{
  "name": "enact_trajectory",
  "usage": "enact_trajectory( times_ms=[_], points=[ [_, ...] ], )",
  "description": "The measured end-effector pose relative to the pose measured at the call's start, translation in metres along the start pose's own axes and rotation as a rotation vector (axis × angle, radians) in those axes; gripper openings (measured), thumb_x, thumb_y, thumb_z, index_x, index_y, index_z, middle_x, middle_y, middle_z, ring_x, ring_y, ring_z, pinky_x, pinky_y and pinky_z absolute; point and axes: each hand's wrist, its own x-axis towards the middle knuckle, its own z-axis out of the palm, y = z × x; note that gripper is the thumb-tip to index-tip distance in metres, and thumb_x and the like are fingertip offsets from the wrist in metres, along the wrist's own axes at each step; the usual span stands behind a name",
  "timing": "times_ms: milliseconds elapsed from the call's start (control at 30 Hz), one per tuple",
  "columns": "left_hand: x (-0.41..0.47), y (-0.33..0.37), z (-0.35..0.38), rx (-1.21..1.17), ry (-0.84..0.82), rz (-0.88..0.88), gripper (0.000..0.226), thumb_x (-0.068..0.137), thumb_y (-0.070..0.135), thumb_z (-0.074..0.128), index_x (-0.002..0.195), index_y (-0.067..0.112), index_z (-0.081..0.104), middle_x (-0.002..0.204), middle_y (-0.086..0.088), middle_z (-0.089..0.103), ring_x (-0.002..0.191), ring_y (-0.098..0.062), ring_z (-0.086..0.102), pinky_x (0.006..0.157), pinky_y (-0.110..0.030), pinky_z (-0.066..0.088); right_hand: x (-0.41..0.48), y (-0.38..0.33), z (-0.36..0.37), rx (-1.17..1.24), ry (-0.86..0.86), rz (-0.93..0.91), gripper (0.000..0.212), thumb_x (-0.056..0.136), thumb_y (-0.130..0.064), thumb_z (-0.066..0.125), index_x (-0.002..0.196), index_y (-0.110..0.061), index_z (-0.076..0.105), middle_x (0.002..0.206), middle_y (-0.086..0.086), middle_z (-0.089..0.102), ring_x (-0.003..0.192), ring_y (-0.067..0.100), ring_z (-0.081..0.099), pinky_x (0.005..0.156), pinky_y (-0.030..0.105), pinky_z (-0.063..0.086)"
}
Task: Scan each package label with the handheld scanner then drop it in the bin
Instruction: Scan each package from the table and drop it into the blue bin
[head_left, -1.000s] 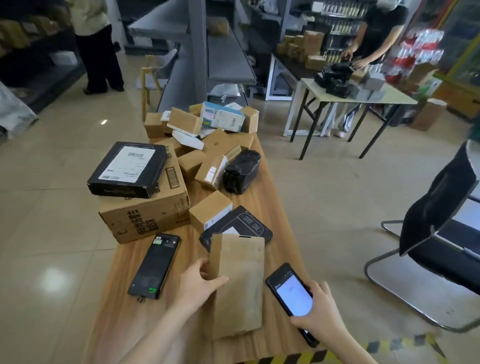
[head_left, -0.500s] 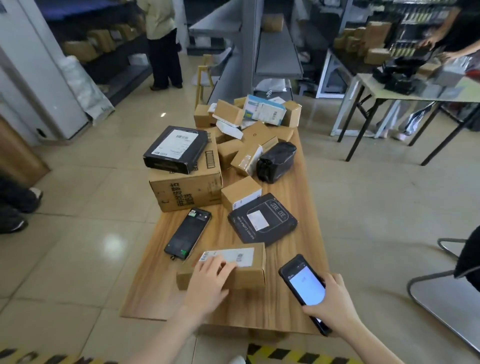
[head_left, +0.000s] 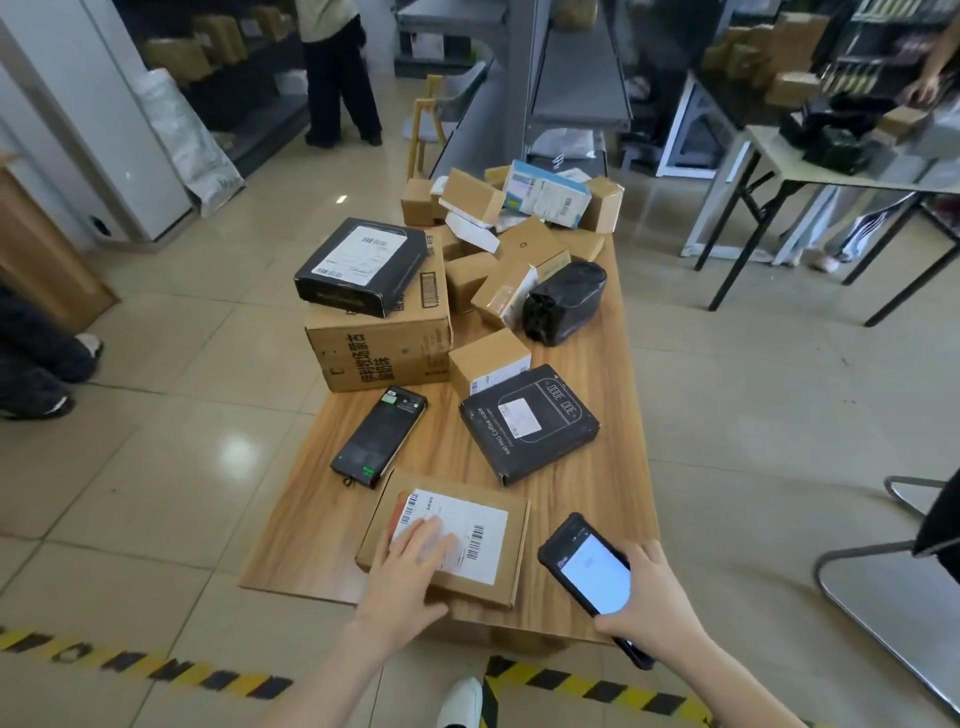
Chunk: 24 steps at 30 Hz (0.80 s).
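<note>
A flat brown cardboard package (head_left: 498, 525) lies label-up near the front edge of the wooden table (head_left: 618, 467). My left hand (head_left: 408, 571) rests on its white label with fingers spread flat. To the right, my right hand (head_left: 652, 597) grips the black handheld scanner (head_left: 589, 571), its lit screen facing up, beside the package. A black flat box (head_left: 530, 423) with a small label lies just behind. Further back sits a heap of several small brown boxes (head_left: 488, 358) and a black wrapped parcel (head_left: 563, 304). No bin is in view.
A second black handheld device (head_left: 379, 436) lies left of the package. A large brown carton (head_left: 379, 343) carries a black labelled box (head_left: 358, 265). Yellow-black floor tape (head_left: 156, 670) runs along the near side. A chair (head_left: 909, 561) stands at right; people stand by the shelves and a far table.
The package stood on edge, then was tipped over and now lies flat with its label up. My view shifted back and left. The scanner stayed in my right hand.
</note>
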Motion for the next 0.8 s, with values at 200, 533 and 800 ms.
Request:
enact_trajectory(
  times_ms=[200,533,800],
  points=[
    [0.007,-0.022,-0.013,-0.357,-0.040,-0.371,0.129,0.061,0.054,0.084,0.150,0.044,-0.009,0.157,-0.014,-0.021,0.148,-0.037,-0.001,0.119,-0.046,0.020,0.010,-0.027,-0.001,-0.256,-0.105,-0.115,0.086,0.052,-0.049,0.079,0.123,-0.028,0.036,0.116,-0.007,0.034,0.095,0.008,0.045,0.073,0.020,0.050],
    [0.013,-0.037,-0.004,-0.553,0.078,-0.353,0.099,0.065,0.032,0.086,0.144,0.042,0.028,0.134,-0.001,0.034,0.127,-0.022,0.043,0.096,-0.031,0.047,0.022,-0.045,-0.005,-0.460,-0.103,-0.142,0.086,0.056,-0.049,0.083,0.126,-0.022,0.041,0.123,-0.001,0.035,0.102,0.014,0.046,0.084,0.028,0.049],
    [0.020,-0.035,-0.009,-0.601,-0.011,-0.314,0.118,0.049,0.056,0.082,0.145,0.051,0.013,0.144,-0.003,0.029,0.128,-0.023,0.043,0.101,-0.036,0.045,0.026,-0.044,-0.014,-0.516,-0.105,-0.137,0.091,0.057,-0.049,0.084,0.131,-0.023,0.038,0.131,0.001,0.034,0.113,0.017,0.045,0.091,0.031,0.048]
  ],
)
